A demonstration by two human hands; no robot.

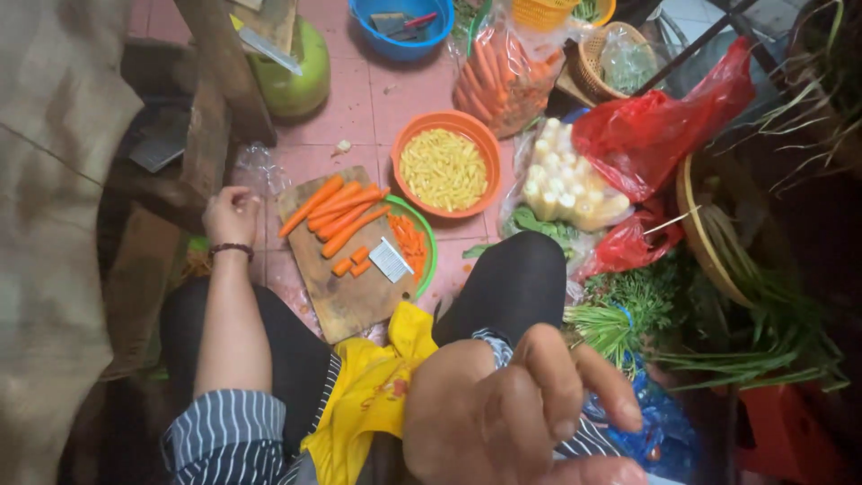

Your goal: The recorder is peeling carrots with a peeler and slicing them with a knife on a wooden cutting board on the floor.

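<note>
Left hand (231, 216) sits loosely curled and empty on the floor, just left of the cutting board (346, 301). Peeled carrots (334, 214) lie across the board, with a few cut chunks and a small crinkle cutter (391, 260). Right hand (512, 413) is up close to the camera, fingers curled, holding nothing. Orange bowl (446, 167) of cut pieces sits just past the board.

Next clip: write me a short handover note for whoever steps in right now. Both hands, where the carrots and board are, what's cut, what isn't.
Left hand: empty, loosely curled, at the left edge of the wooden cutting board on the floor.
Right hand: raised close to the camera, nothing visibly held.
On the board: several whole peeled carrots, a few short cut carrot pieces and a small crinkle cutter.
Done: some cut carrot sticks lie in the green bowl under the board's right edge.
Left: the whole carrots are still uncut.
</note>
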